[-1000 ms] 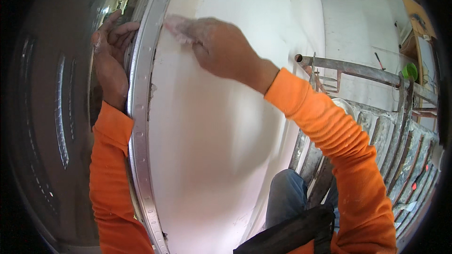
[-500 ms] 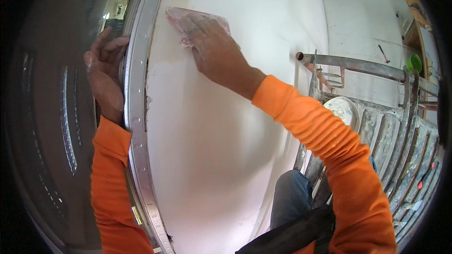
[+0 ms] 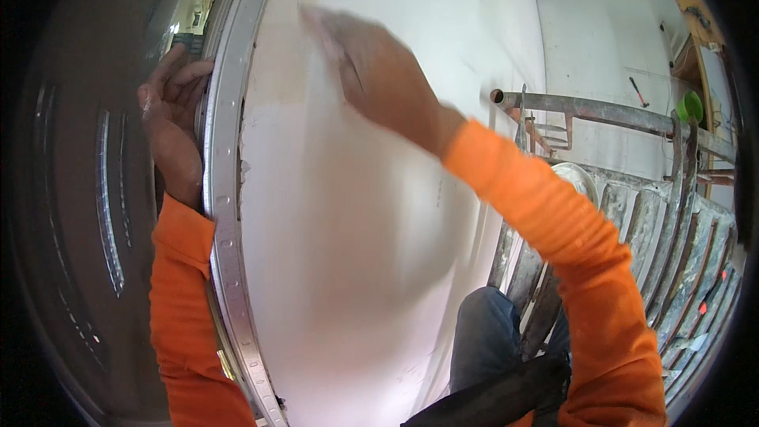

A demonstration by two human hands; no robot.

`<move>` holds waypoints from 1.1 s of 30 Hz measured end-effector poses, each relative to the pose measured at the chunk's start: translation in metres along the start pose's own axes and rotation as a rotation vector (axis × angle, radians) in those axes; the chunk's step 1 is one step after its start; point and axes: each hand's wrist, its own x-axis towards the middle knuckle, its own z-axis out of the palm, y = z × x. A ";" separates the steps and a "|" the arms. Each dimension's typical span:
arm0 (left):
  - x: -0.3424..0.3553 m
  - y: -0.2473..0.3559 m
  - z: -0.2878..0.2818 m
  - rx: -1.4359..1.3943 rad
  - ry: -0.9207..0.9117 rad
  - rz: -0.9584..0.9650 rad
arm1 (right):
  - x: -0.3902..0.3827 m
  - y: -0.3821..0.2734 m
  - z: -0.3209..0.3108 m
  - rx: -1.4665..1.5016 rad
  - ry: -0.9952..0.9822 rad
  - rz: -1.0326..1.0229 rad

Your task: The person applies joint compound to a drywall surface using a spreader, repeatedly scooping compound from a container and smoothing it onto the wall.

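Observation:
My right hand (image 3: 379, 79), blurred by motion, is pressed toward the upper part of the white wall panel (image 3: 316, 269). It is closed on a thin pinkish sheet, apparently sandpaper (image 3: 316, 22), whose edge shows past the fingertips; the rest lies hidden under the hand. At the left, my left hand (image 3: 175, 122) rests against the side of a dusty metal edge profile (image 3: 227, 158) that runs along the panel. Its fingers are apart and loosely bent, with fingertips touching the profile.
Left of the profile is a dark glossy surface (image 3: 79, 213). To the right stands a metal scaffold with a pipe rail (image 3: 601, 108) and a slatted platform (image 3: 632, 213). A round whitish container (image 3: 577, 180) sits there. A green bucket (image 3: 690, 106) and a hammer (image 3: 639, 92) are farther back.
My right hand has moved slightly right across the panel and tilted, so less of the sandpaper shows. My left hand stays at the profile.

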 end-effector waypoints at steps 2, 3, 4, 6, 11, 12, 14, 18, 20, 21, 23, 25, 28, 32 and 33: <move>0.003 -0.001 0.003 0.017 -0.003 0.004 | 0.044 0.028 0.010 -0.014 0.091 0.088; 0.004 -0.003 0.002 0.039 0.004 0.003 | 0.059 0.037 0.013 -0.023 0.089 0.148; 0.004 -0.004 -0.004 0.054 0.006 -0.002 | 0.070 0.031 0.011 -0.007 0.088 0.154; 0.003 -0.008 -0.010 0.001 -0.050 -0.008 | 0.089 0.022 0.002 0.033 -0.299 0.434; -0.001 -0.001 -0.002 -0.009 -0.018 -0.011 | 0.010 -0.014 0.055 0.041 0.046 0.021; -0.002 -0.002 0.006 0.015 -0.003 -0.023 | -0.010 -0.022 0.052 0.019 -0.005 0.019; -0.004 0.002 0.005 0.018 0.000 -0.023 | -0.039 -0.054 0.045 0.028 -0.139 0.018; 0.000 0.000 -0.003 0.002 0.016 -0.025 | -0.106 -0.102 0.006 0.108 -0.247 -0.154; 0.001 0.002 -0.002 -0.006 0.014 -0.032 | -0.119 -0.119 -0.027 0.363 -0.563 -0.144; 0.002 0.003 -0.002 -0.014 0.010 -0.039 | -0.112 -0.116 -0.030 0.365 -0.564 -0.148; 0.003 -0.001 -0.004 0.001 0.015 -0.037 | -0.084 -0.101 -0.028 0.076 -0.385 0.050; 0.002 -0.003 -0.004 0.008 0.016 -0.033 | -0.051 -0.076 -0.014 0.294 -0.177 0.233; 0.004 0.001 0.005 -0.079 -0.028 -0.027 | -0.057 -0.078 0.036 0.117 -0.056 0.161; 0.002 -0.006 -0.007 -0.062 -0.060 0.014 | -0.128 -0.152 0.040 0.014 -0.327 0.111; 0.001 -0.005 -0.004 -0.092 -0.051 0.010 | -0.140 -0.170 0.018 0.051 -0.394 0.054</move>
